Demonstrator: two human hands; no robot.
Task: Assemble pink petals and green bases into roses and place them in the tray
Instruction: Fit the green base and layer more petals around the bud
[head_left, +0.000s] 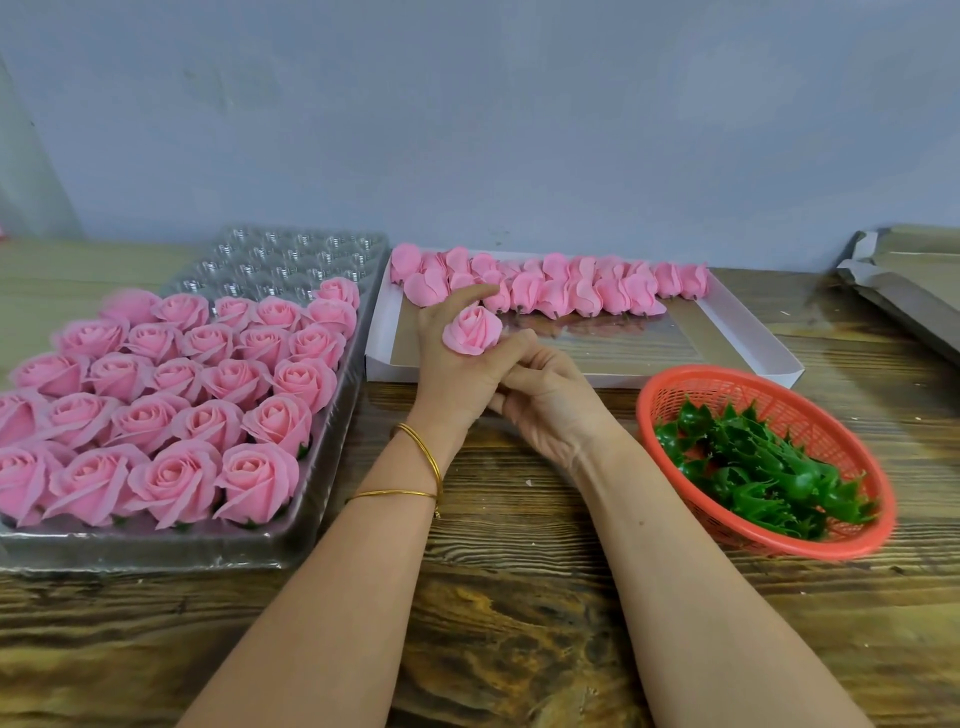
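The left hand (451, 364) has its grip curled round a rose (472, 330), just in front of the box (623, 376). The right hand (545, 402) curls against it; I cannot tell what its grip holds.

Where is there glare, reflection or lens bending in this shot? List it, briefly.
Head view: glare speckles the clear tray's empty cells; the white box's glossy floor mirrors the loose petals; wide-angle bending curves the tray's near edge; light is soft and even, shadows faint.
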